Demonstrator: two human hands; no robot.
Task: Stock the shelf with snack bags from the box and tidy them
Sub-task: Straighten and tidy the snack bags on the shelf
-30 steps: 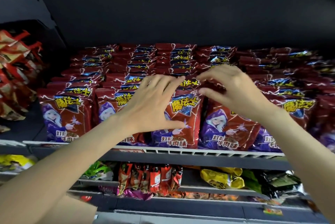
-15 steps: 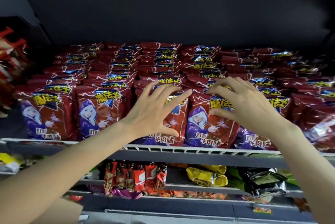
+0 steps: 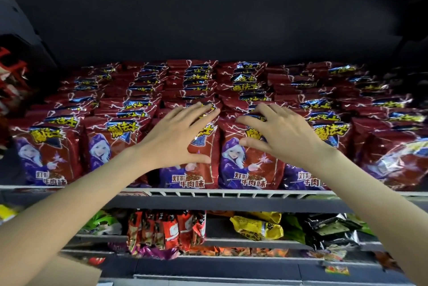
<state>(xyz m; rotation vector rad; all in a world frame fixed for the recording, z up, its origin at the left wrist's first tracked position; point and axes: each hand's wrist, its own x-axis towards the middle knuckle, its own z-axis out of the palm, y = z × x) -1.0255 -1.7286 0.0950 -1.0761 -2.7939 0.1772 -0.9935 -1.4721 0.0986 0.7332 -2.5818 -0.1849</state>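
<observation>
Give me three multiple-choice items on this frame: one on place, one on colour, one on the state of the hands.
1. Where does the yellow bag lie?
A. On the shelf below the red snack bags
B. Among the red snack bags
C. In the box

2. What colour is the cloak of the figure printed on the red snack bags?
A. Green
B. Purple
C. White

3. How are the left hand and the right hand?
A. Both lifting one bag
B. Both in fists
C. Both spread over the front bags

Answers: 1 A, it sits under the white shelf rail; 2 B, the hooded cloak is purple; 3 C, fingers are extended, nothing gripped.
</observation>
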